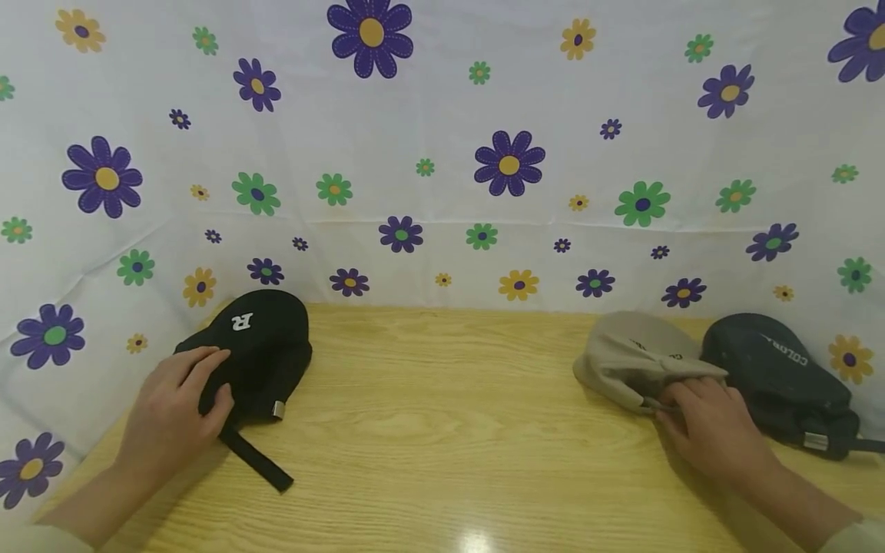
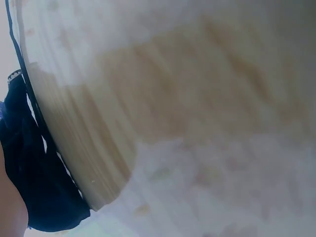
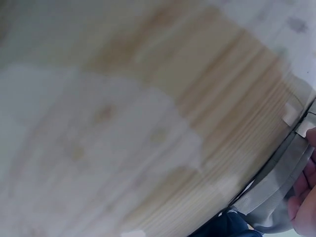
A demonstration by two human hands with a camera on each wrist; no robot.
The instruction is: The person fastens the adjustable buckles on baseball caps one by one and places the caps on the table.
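A black cap [image 1: 270, 330] with a white letter R lies at the left of the table, its loose strap [image 1: 259, 458] pointing toward the front. My left hand [image 1: 176, 411] grips its near left side, with the thumb toward the strap. On the right, my right hand [image 1: 712, 426] pinches the near edge of a beige cap [image 1: 622, 357], whose fabric is folded there. In the right wrist view, fingers [image 3: 303, 185] curl at the edge of the beige cap [image 3: 269, 190]. The left wrist view shows the black cap [image 2: 44, 192] beside part of the hand.
A dark cap [image 1: 767, 376] with pale lettering lies just right of the beige one, its metal buckle [image 1: 816, 441] facing the front. The wooden table [image 1: 442, 430] meets a white flowered cloth [image 1: 429, 115] at the back and left.
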